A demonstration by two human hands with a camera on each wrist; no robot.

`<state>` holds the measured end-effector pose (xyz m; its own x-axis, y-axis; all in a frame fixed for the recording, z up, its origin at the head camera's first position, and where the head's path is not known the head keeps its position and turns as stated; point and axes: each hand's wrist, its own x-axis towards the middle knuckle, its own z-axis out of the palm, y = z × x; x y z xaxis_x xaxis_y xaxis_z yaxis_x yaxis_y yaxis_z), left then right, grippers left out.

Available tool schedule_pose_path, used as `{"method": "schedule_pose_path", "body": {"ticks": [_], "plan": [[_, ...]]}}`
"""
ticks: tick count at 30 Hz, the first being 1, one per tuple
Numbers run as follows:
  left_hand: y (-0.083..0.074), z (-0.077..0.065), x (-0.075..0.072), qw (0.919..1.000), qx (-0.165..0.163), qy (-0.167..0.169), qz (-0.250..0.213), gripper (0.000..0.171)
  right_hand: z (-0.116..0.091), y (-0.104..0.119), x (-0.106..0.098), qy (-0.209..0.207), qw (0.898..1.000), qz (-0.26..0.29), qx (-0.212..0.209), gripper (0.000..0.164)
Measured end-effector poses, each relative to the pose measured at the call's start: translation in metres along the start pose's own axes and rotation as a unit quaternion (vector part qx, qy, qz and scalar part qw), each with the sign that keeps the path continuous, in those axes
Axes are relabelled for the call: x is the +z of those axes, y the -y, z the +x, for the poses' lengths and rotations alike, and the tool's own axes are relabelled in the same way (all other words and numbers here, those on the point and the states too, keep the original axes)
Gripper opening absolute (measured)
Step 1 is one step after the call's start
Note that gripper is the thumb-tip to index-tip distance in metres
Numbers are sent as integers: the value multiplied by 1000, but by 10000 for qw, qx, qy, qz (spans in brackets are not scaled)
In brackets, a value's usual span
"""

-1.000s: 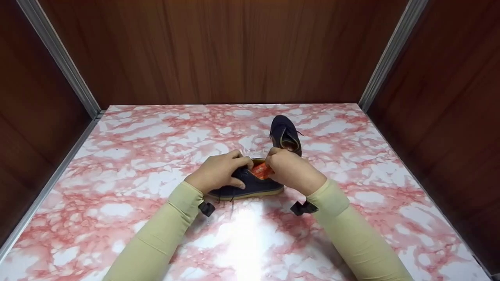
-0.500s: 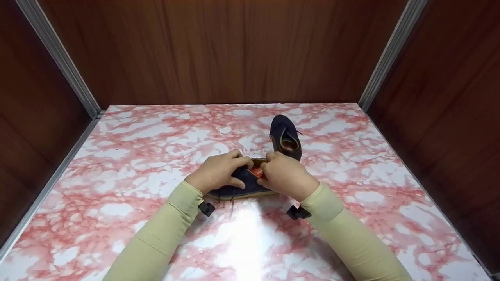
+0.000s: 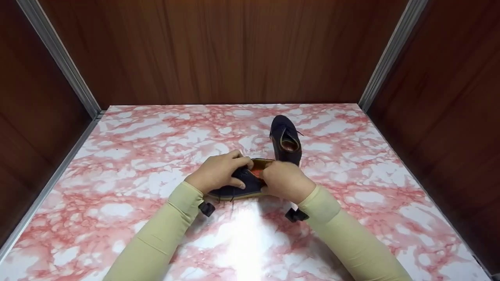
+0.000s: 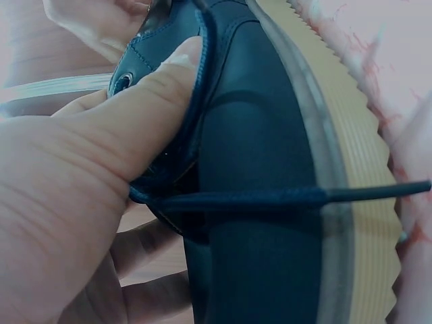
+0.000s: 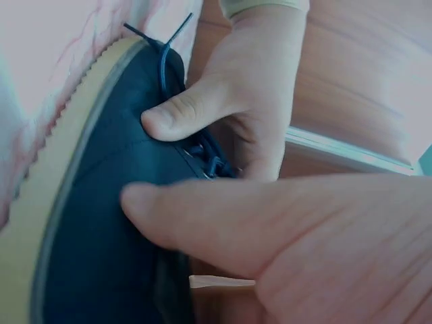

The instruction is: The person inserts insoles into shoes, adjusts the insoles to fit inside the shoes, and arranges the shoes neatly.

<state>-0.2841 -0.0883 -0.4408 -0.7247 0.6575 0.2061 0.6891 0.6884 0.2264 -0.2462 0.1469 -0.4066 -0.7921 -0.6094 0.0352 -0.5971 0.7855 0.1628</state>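
Observation:
A dark navy lace-up shoe (image 3: 250, 189) with a ribbed tan sole lies with its toe to the left. My left hand (image 3: 218, 171) grips its front at the laces, thumb on the near side; in the left wrist view that thumb (image 4: 142, 115) presses beside the lace eyelets. At the heel end, my right hand (image 3: 287, 178) holds the shoe opening. Its thumb (image 5: 169, 209) lies along the outer side in the right wrist view, while its other fingers are mostly hidden. An orange-red insole (image 3: 256, 172) shows partly inside the opening.
The matching navy shoe (image 3: 282, 125) stands just behind my right hand, toe pointing away. A red-and-white marbled tabletop (image 3: 136, 164) lies beneath everything. Dark wood panels (image 3: 234, 54) with metal corner strips (image 3: 390, 58) enclose the back and sides.
My right hand has shifted slightly left and nearer to me, its thumb moving down onto the shoe's side. Less of the orange-red insole shows. My left hand has stayed in place.

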Motion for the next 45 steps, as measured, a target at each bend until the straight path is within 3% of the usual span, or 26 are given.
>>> {"method": "schedule_pose_path", "body": {"ticks": [5, 15, 22, 30, 34, 40, 45], "plan": [[0, 0, 1, 10000, 33, 24, -2, 58, 0, 0, 5, 89, 9999, 16, -75, 25], [2, 1, 2, 10000, 52, 67, -6, 57, 7, -4, 16, -161, 9996, -89, -233, 24], [1, 1, 2, 10000, 16, 73, -18, 57, 8, -4, 15, 124, 9995, 145, -242, 22], [0, 2, 2, 9999, -20, 86, -59, 57, 8, -5, 17, -29, 9994, -93, -320, 23], [1, 1, 2, 10000, -7, 50, -69, 57, 8, -4, 16, 73, 9995, 51, -295, 21], [2, 0, 2, 10000, -5, 50, -42, 58, 7, -2, 15, 200, 9981, 524, -242, 43], [1, 0, 1, 10000, -20, 52, -38, 58, 8, -1, 15, 132, 9988, 356, -317, 40]]}}
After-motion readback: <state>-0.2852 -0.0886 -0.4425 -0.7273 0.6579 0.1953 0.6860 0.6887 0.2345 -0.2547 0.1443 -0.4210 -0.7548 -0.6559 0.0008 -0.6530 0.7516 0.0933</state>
